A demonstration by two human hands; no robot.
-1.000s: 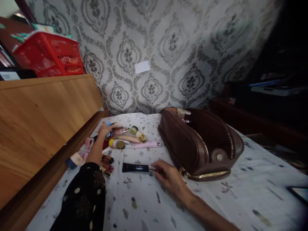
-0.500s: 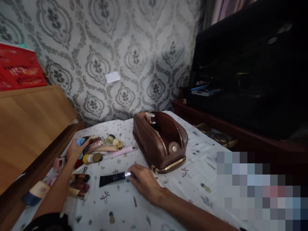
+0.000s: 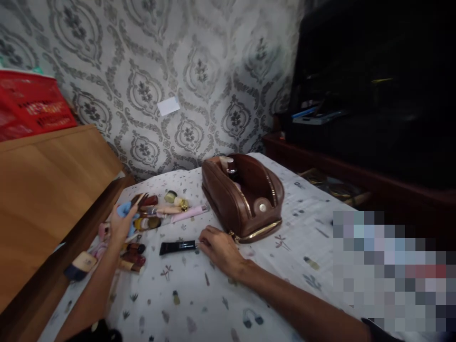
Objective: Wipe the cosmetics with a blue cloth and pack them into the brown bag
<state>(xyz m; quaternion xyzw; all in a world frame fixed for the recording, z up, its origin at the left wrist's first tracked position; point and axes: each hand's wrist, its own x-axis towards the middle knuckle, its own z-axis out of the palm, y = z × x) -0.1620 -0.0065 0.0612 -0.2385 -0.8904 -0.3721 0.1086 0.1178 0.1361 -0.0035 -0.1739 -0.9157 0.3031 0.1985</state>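
Note:
My left hand (image 3: 120, 224) is closed round a soft-looking light blue thing (image 3: 124, 209) at the pile of cosmetics on the left; its kind is unclear. Dark and tan stick-like pieces (image 3: 138, 199) show at the fingertips, and I cannot tell whether they are held too. My right hand (image 3: 219, 249) pinches the silver-capped end of a black squeeze tube (image 3: 177, 247), which lies low over the patterned cloth. Just behind that hand stands a brown toiletry bag (image 3: 223, 197), unzipped, with a silver-capped bottle (image 3: 231, 166) inside.
Around my left hand lie a pink tube (image 3: 188, 213), a yellow bottle (image 3: 141, 224), a cream-and-navy bottle (image 3: 81, 266) and several small cosmetics. A wooden board (image 3: 53, 175) with a red basket (image 3: 39, 102) borders the left. A dark screen (image 3: 374, 95) stands at right.
The view has shifted, so the bag and cosmetics appear higher and further right. The black tube in my right hand lies more level. My left hand stays at the pile with the blue thing.

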